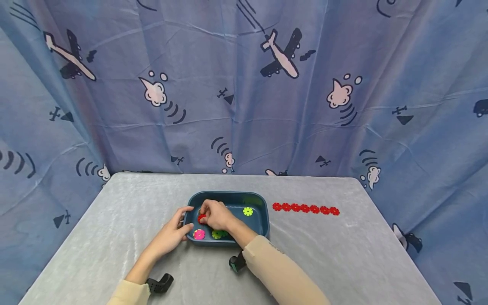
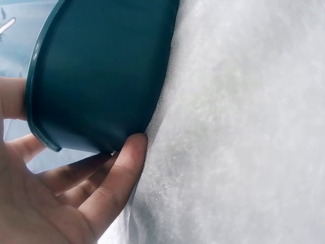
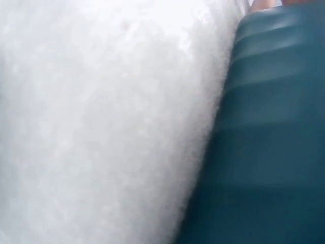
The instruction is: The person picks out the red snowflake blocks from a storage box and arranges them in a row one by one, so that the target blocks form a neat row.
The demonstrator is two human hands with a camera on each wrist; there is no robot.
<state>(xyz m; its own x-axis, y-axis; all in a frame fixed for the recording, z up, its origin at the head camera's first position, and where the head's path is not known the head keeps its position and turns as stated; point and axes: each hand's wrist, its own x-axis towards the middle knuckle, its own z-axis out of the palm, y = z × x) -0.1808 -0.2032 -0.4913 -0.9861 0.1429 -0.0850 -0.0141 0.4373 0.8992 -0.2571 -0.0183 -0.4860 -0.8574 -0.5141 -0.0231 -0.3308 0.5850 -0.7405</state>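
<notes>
A dark teal tray (image 1: 260, 214) stands on the table. My left hand (image 1: 169, 235) grips its left end, thumb and a finger over the rim; in the left wrist view the other fingers (image 2: 114, 185) lie along the outer wall (image 2: 101, 76). Inside the tray, my right hand (image 1: 218, 215) pinches a red flower-shaped disc (image 1: 201, 218) near the left end. A pink disc (image 1: 199, 234) and a green disc (image 1: 216, 234) lie along the near side, partly by the right forearm. A yellow-green disc (image 1: 248, 211) lies toward the right. The right wrist view shows the tray's outer wall (image 3: 269, 152).
To the right of the tray, several red flower-shaped discs (image 1: 305, 208) form a line on the pale cloth-covered table (image 1: 335, 258). Black wrist devices (image 1: 162, 284) show by both forearms. A blue patterned curtain (image 1: 244, 84) hangs behind and at the sides.
</notes>
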